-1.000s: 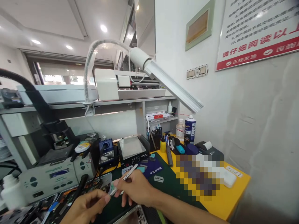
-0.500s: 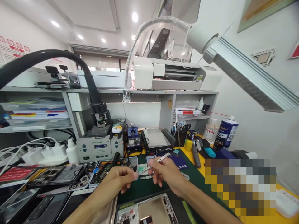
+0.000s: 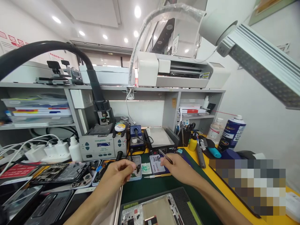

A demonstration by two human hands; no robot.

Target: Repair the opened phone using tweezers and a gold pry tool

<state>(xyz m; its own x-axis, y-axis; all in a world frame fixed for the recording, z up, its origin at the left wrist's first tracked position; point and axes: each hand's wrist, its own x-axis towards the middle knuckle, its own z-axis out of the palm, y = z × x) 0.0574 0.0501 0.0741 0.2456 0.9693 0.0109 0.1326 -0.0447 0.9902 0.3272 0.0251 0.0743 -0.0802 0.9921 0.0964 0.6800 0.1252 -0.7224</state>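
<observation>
Right hand [image 3: 180, 167] pinches thin tweezers [image 3: 167, 156] over a small card [image 3: 156, 163]; left hand [image 3: 118, 173] curls half shut, nothing seen in it, beside an opened phone [image 3: 136, 165]

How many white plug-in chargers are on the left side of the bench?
3: white chargers in a row at the bench's left, first, second, third, beside the white bottle. More may be hidden.

White wall [image 3: 257, 125] on right, white ceiling [image 3: 93, 12] w/ recessed spotlights [image 3: 137, 11]. Grey shelf unit [image 3: 145, 90] runs along back of yellow counter [image 3: 231, 200]. Gooseneck LED lamp [image 3: 262, 62] overhead, top right. Red-print poster [image 3: 9, 42] on far left wall.
</observation>
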